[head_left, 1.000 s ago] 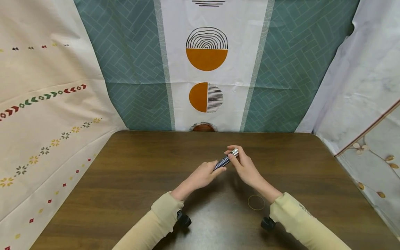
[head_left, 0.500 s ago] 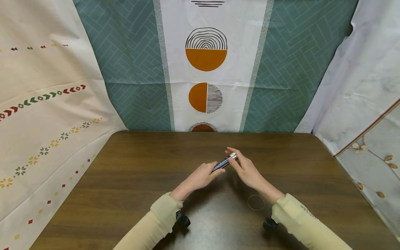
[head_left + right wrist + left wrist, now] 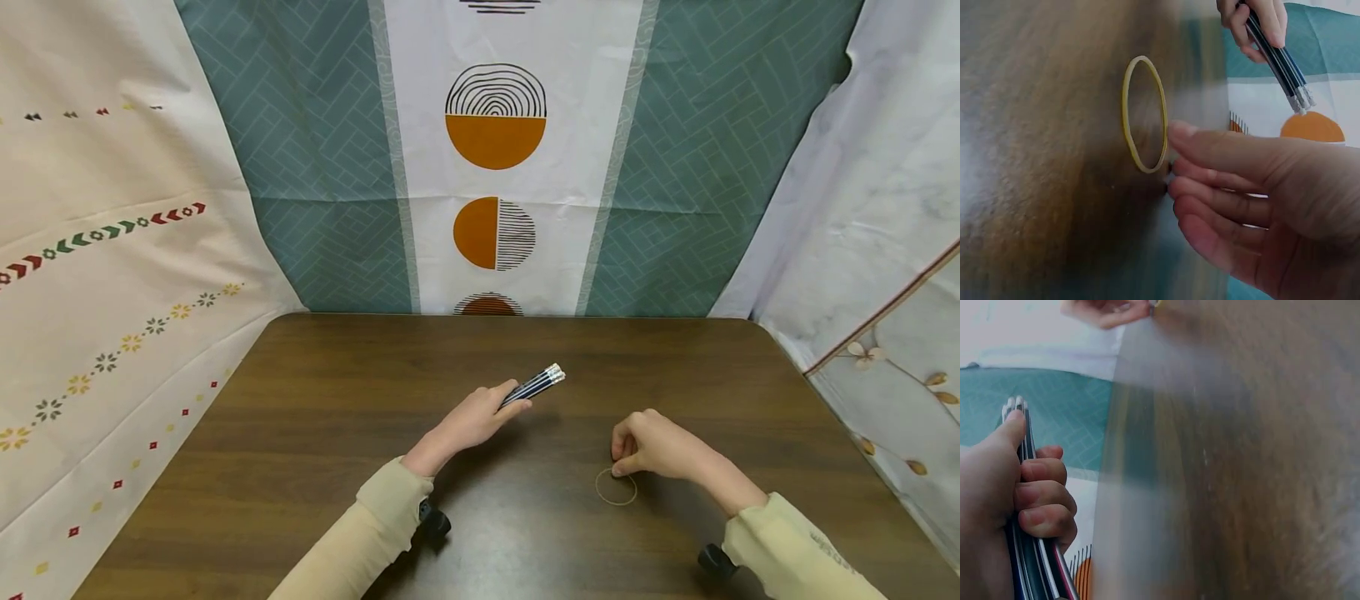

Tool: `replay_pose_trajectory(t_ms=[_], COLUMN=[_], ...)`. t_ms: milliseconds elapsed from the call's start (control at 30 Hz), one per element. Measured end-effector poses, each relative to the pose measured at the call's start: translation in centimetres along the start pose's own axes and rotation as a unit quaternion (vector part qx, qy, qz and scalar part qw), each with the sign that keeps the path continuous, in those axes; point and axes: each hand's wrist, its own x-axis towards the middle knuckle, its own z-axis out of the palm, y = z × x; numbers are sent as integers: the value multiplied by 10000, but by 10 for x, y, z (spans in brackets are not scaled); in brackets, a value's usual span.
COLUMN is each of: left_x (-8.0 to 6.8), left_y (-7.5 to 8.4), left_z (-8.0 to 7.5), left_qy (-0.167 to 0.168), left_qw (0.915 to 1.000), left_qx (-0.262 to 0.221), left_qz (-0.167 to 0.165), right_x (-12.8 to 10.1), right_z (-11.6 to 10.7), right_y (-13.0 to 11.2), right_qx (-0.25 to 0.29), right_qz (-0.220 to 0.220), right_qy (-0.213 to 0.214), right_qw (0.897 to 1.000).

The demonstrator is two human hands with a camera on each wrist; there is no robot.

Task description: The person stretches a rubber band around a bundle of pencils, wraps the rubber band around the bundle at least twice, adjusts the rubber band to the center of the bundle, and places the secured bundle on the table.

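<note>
My left hand (image 3: 480, 417) grips a bundle of dark blue pencils (image 3: 534, 387) with silver ferrules and white erasers, held a little above the brown table (image 3: 300, 433), eraser ends pointing up and to the right. In the left wrist view the fingers (image 3: 1041, 494) curl round the pencils (image 3: 1035, 562). My right hand (image 3: 645, 446) is low over the table, its fingertips at the far edge of a yellow rubber band (image 3: 616, 487) lying flat. In the right wrist view the fingers (image 3: 1222, 181) hover right next to the band (image 3: 1144, 112), holding nothing.
Patterned cloth backdrops (image 3: 495, 158) stand behind the table and on both sides. The table's right edge (image 3: 847, 433) meets a white floral cloth. Black wrist camera mounts (image 3: 435, 523) show under both sleeves.
My right hand let go of the pencils' eraser end and moved down and to the right onto the rubber band. The left hand keeps the bundle, shifted slightly.
</note>
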Motion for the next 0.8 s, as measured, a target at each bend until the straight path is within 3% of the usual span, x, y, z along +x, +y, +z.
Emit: replay_pose_trajectory(t_ms=[167,400,467,533,667,733,800], left_x=[4,9,9,10,11,12,13], left_y=[-5,-11,-12,-14,-15,-15,-15], left_z=[-4,-8,-9,-8,-10,-10,-11], left_qy=[-67,-163,-189,-232,-334,-414,-474], left_qw=[9998,9982,9979,9977,9971,9967,9961], left_qx=[176,543,588,613,668,694,727], left_qz=[112,190,173,157,123,121,142], right_x=[-8,-5,-2,2,10,12,14], right_z=[4,6,9,10,12,12,13], right_y=[-3,2,8,13,19,18,15], right_qx=[-227,-46,333,1126,2727,2931,2834], right_qz=[-73,-148,-94,61,525,743,923], right_qy=[74,69,200,198,-130,-263,-238], right_qw=[9997,9999,9992,9934,9606,9528,9542])
